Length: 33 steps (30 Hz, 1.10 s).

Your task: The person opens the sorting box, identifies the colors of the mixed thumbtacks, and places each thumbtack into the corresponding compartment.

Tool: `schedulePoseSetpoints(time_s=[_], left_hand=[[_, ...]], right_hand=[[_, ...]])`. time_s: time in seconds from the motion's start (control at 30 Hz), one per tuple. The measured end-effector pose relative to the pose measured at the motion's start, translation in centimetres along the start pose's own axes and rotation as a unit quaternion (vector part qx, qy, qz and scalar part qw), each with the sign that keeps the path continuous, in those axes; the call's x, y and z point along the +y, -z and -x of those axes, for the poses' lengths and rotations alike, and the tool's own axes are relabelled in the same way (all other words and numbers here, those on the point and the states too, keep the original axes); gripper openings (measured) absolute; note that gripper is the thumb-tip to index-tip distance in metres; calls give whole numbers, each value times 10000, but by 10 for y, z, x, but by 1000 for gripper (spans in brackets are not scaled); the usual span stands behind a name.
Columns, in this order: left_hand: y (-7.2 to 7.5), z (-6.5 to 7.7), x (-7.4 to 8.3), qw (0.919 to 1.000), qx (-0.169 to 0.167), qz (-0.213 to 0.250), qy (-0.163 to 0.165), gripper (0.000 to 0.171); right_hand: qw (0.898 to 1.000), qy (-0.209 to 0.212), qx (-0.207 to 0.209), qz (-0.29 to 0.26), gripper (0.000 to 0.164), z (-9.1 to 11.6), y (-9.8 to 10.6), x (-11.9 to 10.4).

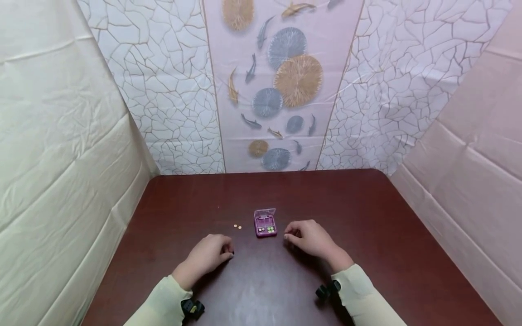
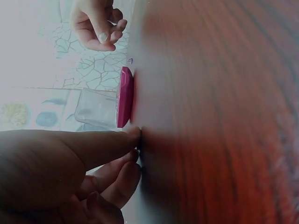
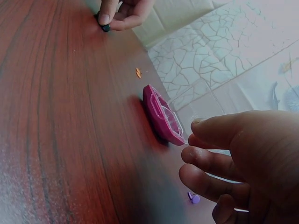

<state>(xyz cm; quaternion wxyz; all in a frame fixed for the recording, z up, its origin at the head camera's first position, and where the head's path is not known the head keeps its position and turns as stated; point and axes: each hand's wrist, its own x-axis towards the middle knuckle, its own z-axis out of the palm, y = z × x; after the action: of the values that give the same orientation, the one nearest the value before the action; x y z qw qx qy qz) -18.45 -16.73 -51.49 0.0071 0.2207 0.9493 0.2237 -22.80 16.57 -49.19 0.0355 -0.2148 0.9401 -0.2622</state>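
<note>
Magenta plastic pill case (image 1: 265,222) sits open in the head view, left hand (image 1: 205,256) and right hand (image 1: 313,238) apart on either side. Left wrist: left fingertips (image 2: 132,136) pinch near the tabletop (image 2: 210,116). Right wrist: they grip dark pieces (image 3: 106,27) — slackening could scatter them; the right hand, holding nothing, might jog the pill case.

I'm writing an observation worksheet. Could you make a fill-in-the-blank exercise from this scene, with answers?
The pink box has a clear lid that is not shut but ____.
In the right wrist view, the two small pills between the left hand and the box are ____ in colour.
In the head view, the hand nearer the box is the ____ one.

Missing words: open; orange; right.
</note>
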Motion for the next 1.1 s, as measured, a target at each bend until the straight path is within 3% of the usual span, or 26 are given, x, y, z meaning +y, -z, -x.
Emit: schedulePoseSetpoints(time_s=[0.37, 0.73, 0.97, 1.1], left_hand=[[1, 7, 2, 9999, -106, 111, 11, 14], [2, 4, -6, 9999, 106, -52, -58, 22], [5, -14, 1, 9986, 426, -44, -321, 16], [7, -29, 9, 9976, 622, -42, -297, 13]], right_hand=[[9999, 88, 7, -62, 13, 5, -7, 5], [9999, 122, -8, -55, 13, 3, -10, 5], [9999, 136, 64, -21, 6, 4, -7, 7], [9998, 188, 86, -21, 6, 3, -3, 7]])
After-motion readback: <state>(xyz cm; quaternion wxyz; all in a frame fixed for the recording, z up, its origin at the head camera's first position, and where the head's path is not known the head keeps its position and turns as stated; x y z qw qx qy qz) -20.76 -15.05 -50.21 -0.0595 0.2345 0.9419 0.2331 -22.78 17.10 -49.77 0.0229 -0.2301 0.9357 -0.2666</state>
